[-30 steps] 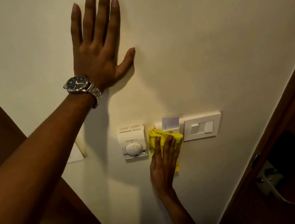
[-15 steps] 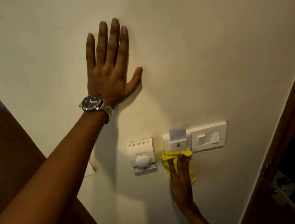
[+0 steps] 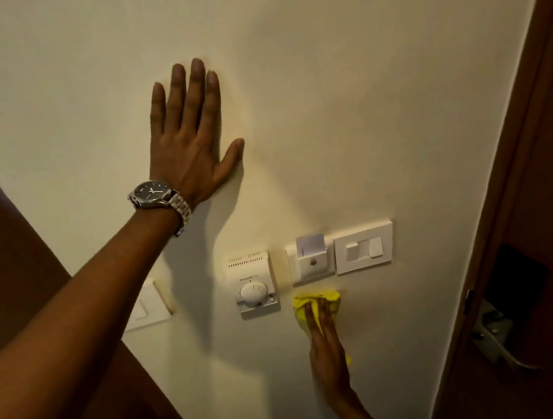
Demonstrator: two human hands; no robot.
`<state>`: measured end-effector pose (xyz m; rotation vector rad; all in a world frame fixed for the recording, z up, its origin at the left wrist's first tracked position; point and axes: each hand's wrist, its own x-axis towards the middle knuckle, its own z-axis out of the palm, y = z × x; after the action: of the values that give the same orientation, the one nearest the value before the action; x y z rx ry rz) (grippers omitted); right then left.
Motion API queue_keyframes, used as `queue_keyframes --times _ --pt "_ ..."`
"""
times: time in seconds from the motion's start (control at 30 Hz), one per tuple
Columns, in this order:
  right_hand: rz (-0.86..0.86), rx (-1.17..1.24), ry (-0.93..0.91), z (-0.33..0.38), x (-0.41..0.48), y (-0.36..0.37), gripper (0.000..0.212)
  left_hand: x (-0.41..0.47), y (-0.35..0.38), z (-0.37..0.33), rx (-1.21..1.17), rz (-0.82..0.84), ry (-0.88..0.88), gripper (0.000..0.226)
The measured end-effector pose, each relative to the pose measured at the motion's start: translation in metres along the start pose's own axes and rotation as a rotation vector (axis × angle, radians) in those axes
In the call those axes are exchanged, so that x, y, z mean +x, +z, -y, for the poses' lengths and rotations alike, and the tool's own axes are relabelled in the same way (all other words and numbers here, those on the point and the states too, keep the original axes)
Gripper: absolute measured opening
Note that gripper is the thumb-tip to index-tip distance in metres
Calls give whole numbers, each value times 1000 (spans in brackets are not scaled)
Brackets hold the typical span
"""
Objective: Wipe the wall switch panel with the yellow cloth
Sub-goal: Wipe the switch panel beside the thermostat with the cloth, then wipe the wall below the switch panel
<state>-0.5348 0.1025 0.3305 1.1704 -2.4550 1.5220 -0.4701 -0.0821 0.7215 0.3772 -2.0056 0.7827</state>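
While left hand (image 3: 188, 143) lies spread, right hand (image 3: 326, 345) presses yellow cloth (image 3: 301, 304) (below switch panel (image 3: 364, 249)).

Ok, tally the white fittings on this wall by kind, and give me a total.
Thermostat with round dial: 1
Key-card holder with card in its slot: 1
Rocker switch plate: 1
Plate partly hidden behind the left forearm: 1, kind unclear
Total: 4

- Two hands: left hand (image 3: 188, 143) flat on the wall, upper centre; right hand (image 3: 327, 348) lower centre.
- One yellow cloth (image 3: 316, 303).
- One wristwatch (image 3: 158, 197).
- One thermostat (image 3: 255, 289).
- One key-card holder (image 3: 310, 262).
- Two switch plates: one (image 3: 364, 247) centre right, one (image 3: 148, 305) partly hidden, left.
- One door handle (image 3: 500, 342), lower right.
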Motion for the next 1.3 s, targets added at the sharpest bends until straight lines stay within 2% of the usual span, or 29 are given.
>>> queue_keyframes --times 0.07,0.17,0.2,0.3,0.37,0.43,0.53,0.63,0.7,0.8,0.9,0.97,1.03,1.17,1.23,1.3 --pt "-15 154 71 15 -6 -5 63 -23 -18 -9 -139 50 -15 80" --pt "-138 457 233 38 -9 -14 53 -129 -37 -53 -351 -37 -87 49" --pt "-133 544 272 46 -11 -16 51 -175 -43 -73 -463 8 -163 41" --pt "-30 738 362 60 -26 -9 49 -286 -63 -122 -826 415 -561 41" --pt "53 787 406 66 -37 5 51 -331 -66 -137 -1116 714 -889 61" --pt "146 778 426 75 -50 24 52 -361 -69 -138 -1390 903 -1121 71" --pt "275 737 481 85 -74 65 49 -414 -68 -123 -1435 940 -1192 75" --pt "428 769 598 87 -103 114 40 -482 -73 -97 -1365 943 -1349 71" --pt "500 728 691 80 -117 140 37 -531 -80 -84 -1325 947 -1527 65" --pt "785 608 968 64 -144 204 62 -629 -97 -75 -1359 950 -1864 50" --pt "1111 526 1098 39 -178 266 51 -719 -117 -76 -1282 923 -2160 45" --pt "1183 484 1071 20 -204 311 45 -775 -128 -75 -1154 884 -2336 39" --pt "1263 424 949 6 -234 351 40 -824 -136 -80 -1086 818 -2454 35" --pt "1378 244 515 -15 -290 423 26 -901 -132 -100 -859 816 -2357 56" --pt "1388 164 327 -30 -318 453 23 -936 -124 -114 -762 771 -2309 58" --pt "1383 -13 49 -51 -343 472 24 -967 -116 -136 -664 857 -2142 54"
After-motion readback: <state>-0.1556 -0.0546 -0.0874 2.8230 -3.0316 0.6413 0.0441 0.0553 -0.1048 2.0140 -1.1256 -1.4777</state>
